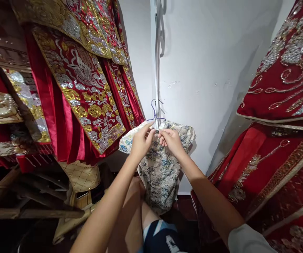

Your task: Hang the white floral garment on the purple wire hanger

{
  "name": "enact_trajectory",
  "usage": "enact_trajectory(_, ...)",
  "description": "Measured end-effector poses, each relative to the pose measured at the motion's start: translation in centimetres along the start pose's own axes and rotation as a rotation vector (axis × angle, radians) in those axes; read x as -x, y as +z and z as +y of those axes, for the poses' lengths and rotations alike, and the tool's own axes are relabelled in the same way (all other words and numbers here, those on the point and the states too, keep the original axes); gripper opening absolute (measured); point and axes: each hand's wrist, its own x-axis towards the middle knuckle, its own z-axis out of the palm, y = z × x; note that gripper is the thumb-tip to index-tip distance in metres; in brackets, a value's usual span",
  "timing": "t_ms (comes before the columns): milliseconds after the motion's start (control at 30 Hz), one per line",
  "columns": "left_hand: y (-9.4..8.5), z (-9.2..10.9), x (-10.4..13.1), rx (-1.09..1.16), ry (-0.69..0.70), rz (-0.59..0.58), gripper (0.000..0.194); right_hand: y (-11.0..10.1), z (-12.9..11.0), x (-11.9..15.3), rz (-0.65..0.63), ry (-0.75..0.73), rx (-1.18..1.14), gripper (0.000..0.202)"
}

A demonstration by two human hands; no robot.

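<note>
A cream short-sleeved top (158, 175) with a blue floral pattern hangs in front of me on a thin blue hanger (155, 109). At its neckline, my left hand (142, 141) has its thumb and fingers closed on the left side of the collar. My right hand (171, 140) pinches the collar's other side, its remaining fingers curled. The two sets of fingertips are close together at the front of the neck, with a small dark spot between them. Whether a fastener is held there is too small to tell.
A vertical metal pole (157, 52) stands against the white wall (206, 56) behind the top. Red embroidered garments (93, 102) hang at left, and red beaded ones (285, 88) at right. A wooden frame (35, 213) stands at lower left. My bent leg (126, 218) is below.
</note>
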Motion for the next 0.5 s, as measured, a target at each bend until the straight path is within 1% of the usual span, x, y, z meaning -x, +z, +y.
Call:
enact_trajectory(33, -0.3, 0.4, -1.2, -0.071, 0.055, -0.083, 0.023, -0.2, -0.1, -0.1, -0.005, -0.007, 0.01, 0.028)
enact_trajectory(100, -0.5, 1.2, -2.7, -0.203, 0.134, -0.217, 0.019, -0.5, 0.1, -0.3, 0.0, -0.032, 0.04, 0.027)
enact_trajectory(133, -0.6, 1.5, -3.1, -0.242, 0.154, -0.238, 0.018, -0.6, 0.4, -0.4, 0.007, -0.046, 0.065, 0.026)
enact_trajectory(167, -0.6, 1.8, -3.4, -0.252, 0.154, -0.22, 0.018, -0.9, 0.9, -0.5, 0.014, -0.054, 0.095, 0.025)
enact_trajectory(200, -0.8, 1.9, -3.6, -0.229, 0.133, -0.166, 0.018, -1.1, 1.6, -0.4, 0.017, -0.049, 0.127, 0.026)
enact_trajectory(233, -1.1, 1.9, -3.9, -0.156, 0.082, -0.073, 0.018, -1.5, 2.3, -0.2, 0.017, -0.03, 0.155, 0.027)
enact_trajectory(300, -2.4, 1.2, -4.3, 0.061, -0.083, 0.162, 0.018, -2.5, 3.8, 0.6, 0.009, 0.028, 0.189, 0.029)
enact_trajectory(333, -3.3, 0.4, -4.4, 0.185, -0.183, 0.285, 0.018, -3.0, 4.4, 1.1, 0.007, 0.053, 0.193, 0.031)
enact_trajectory(367, -4.2, -0.7, -4.3, 0.287, -0.27, 0.378, 0.017, -3.5, 4.9, 1.8, 0.005, 0.071, 0.187, 0.031)
enact_trajectory(433, -5.8, -3.4, -3.3, 0.479, -0.433, 0.529, 0.016, -4.1, 5.5, 3.4, -0.013, 0.092, 0.17, 0.031)
enact_trajectory(500, -6.5, -6.1, -1.0, 0.679, -0.563, 0.609, 0.021, -3.8, 5.9, 5.1, -0.058, 0.102, 0.145, 0.03)
